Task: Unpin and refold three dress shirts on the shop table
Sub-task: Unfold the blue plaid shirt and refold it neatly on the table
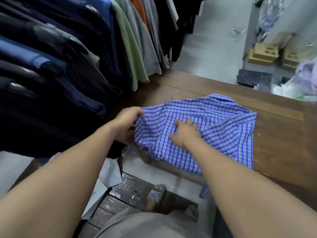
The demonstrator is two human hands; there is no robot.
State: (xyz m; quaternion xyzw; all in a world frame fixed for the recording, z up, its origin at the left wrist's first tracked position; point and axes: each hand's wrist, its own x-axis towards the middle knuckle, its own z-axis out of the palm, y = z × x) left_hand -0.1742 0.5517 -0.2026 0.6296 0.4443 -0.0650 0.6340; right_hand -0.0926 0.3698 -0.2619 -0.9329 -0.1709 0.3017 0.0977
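1. Blue-and-white checked fabric fills the middle of the frame: a short-sleeved dress shirt (214,121) lies partly folded on the near left corner of the brown wooden worktop (277,143). Its collar (221,97) points toward the upper right, and its lower hem hangs over the near edge.
2. The left hand (127,122), at centre left, grips the shirt's left edge. The fingers curl over the cloth and lift it slightly off the worktop corner.
3. The right hand (185,133) rests on the middle of the shirt with the thumb spread to the left and the fingers bent, tips on the fabric. Whether they pinch a fold or only press down cannot be told.
4. A row of hanging garments (51,66) in dark navy, blue, pale green, grey and orange fills the upper left.
5. Tan cardboard boxes (264,54) stand on the floor at the upper right, with pale plastic bags (307,78) just below them at the right edge.
6. A foot in a grey slide sandal (156,194) stands on the floor at the bottom centre.
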